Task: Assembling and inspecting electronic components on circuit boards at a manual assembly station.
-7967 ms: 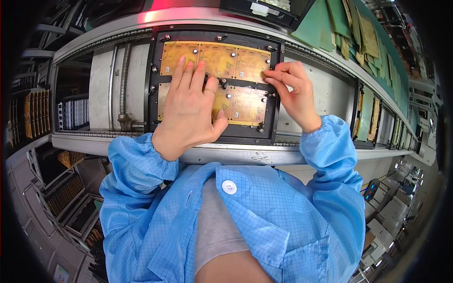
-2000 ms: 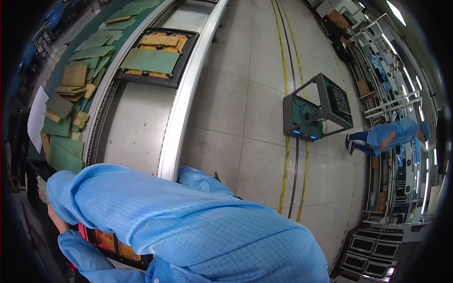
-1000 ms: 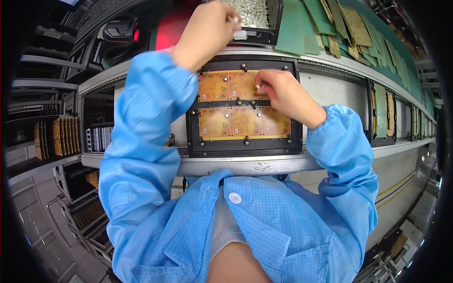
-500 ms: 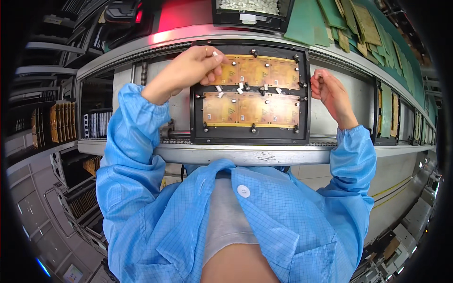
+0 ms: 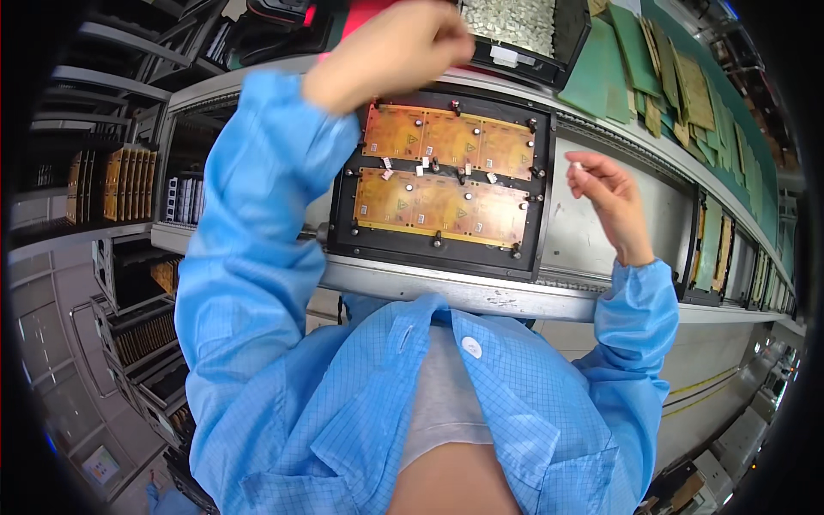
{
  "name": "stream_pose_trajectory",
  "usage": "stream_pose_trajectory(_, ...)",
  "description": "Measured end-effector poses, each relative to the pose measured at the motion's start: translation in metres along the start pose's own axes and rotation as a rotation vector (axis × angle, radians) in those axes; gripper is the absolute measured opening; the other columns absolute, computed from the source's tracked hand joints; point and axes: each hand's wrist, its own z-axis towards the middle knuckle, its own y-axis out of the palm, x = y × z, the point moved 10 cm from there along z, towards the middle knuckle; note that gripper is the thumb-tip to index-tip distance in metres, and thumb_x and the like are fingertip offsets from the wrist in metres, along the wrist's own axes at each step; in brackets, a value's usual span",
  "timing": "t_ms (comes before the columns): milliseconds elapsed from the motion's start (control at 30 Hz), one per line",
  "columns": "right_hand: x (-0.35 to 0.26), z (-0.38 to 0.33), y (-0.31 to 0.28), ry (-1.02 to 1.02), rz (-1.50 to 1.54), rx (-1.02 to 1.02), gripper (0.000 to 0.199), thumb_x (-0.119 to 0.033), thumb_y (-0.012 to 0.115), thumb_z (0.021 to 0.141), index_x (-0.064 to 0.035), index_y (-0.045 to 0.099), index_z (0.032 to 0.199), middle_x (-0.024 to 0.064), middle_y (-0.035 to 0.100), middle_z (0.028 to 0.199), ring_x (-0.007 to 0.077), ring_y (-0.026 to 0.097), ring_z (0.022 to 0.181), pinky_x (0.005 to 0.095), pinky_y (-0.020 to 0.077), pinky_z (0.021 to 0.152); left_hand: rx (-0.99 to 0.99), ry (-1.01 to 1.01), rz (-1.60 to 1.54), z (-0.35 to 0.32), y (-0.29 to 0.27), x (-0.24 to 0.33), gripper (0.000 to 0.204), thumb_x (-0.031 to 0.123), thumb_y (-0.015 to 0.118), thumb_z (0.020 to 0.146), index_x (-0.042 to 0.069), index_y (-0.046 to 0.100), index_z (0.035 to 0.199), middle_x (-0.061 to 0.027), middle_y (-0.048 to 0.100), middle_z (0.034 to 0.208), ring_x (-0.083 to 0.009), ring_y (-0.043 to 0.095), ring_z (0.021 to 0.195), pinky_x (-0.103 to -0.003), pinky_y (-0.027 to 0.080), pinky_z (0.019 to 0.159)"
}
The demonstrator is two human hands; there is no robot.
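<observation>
My left hand (image 5: pixel 403 47) is over the far edge of the black frame, beside a black bin of small white connectors (image 5: pixel 515 24). Motion smears its curled fingers, and I cannot see whether they hold anything. To the right of the frame, my right hand (image 5: pixel 611 196) pinches a small white connector (image 5: pixel 577 165) between thumb and fingertips. The black frame (image 5: pixel 429 257) carries two amber circuit-board panels, a far panel (image 5: pixel 438 136) and a near panel (image 5: pixel 442 210). Several loose white connectors (image 5: pixel 421 171) lie along the dark strip between them.
The frame rests on a conveyor with a metal front rail (image 5: pixel 412 287). Green and tan board sheets (image 5: pixel 635 60) are stacked at the far right. Racks with amber boards (image 5: pixel 129 184) stand at the left. Other boards (image 5: pixel 711 245) sit farther along the conveyor at right.
My left hand has moved away from the far panel, up toward the bin. The connector in my right hand now shows more clearly. The whole view has shifted and tilted slightly.
</observation>
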Motion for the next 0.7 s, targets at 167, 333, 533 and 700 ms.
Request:
stream_pose_trajectory(167,-0.026,0.022,-0.004,-0.057,-0.073,0.008,0.029,-0.005,0.065,0.096,0.0016,0.066,0.125,0.0038,0.068,0.095,0.0101,0.061,0.086,0.0245,0.0487,0.077,-0.262,-0.295,0.037,-0.092,0.050,-0.006,0.018,0.010,0.073,0.081,-0.001,0.070,0.095,-0.0169,0.070,0.080,-0.0331,0.069,0.079,-0.042,0.053,0.074)
stream_pose_trajectory(333,-0.031,0.051,0.028,-0.028,-0.239,-0.059,0.029,-0.006,0.069,0.094,0.0019,0.068,0.123,0.0049,0.071,0.097,0.0094,0.063,0.087,0.0244,0.0518,0.078,-0.252,-0.393,-0.019,-0.109,0.064,-0.014,0.018,0.007,0.072,0.081,-0.003,0.068,0.096,-0.0165,0.070,0.078,-0.0323,0.070,0.076,-0.042,0.054,0.073)
stream_pose_trajectory(533,-0.035,0.060,0.038,-0.091,-0.407,-0.010,0.024,-0.003,0.068,0.095,0.0011,0.070,0.118,0.0032,0.071,0.099,0.0092,0.064,0.092,0.0238,0.0534,0.081,-0.243,-0.493,-0.214,-0.116,0.060,-0.026,0.014,0.001,0.068,0.085,-0.005,0.068,0.098,-0.0138,0.070,0.076,-0.0232,0.071,0.073,-0.035,0.055,0.069)
stream_pose_trajectory(700,-0.042,0.067,0.045,-0.153,-0.496,-0.007,0.021,-0.003,0.067,0.095,-0.0004,0.070,0.116,0.0029,0.071,0.100,0.0088,0.064,0.093,0.0230,0.0529,0.082,-0.151,-0.581,-0.383,-0.123,0.051,-0.042,0.014,0.006,0.067,0.092,-0.006,0.068,0.099,-0.0096,0.070,0.078,-0.0146,0.067,0.069,-0.031,0.055,0.067)
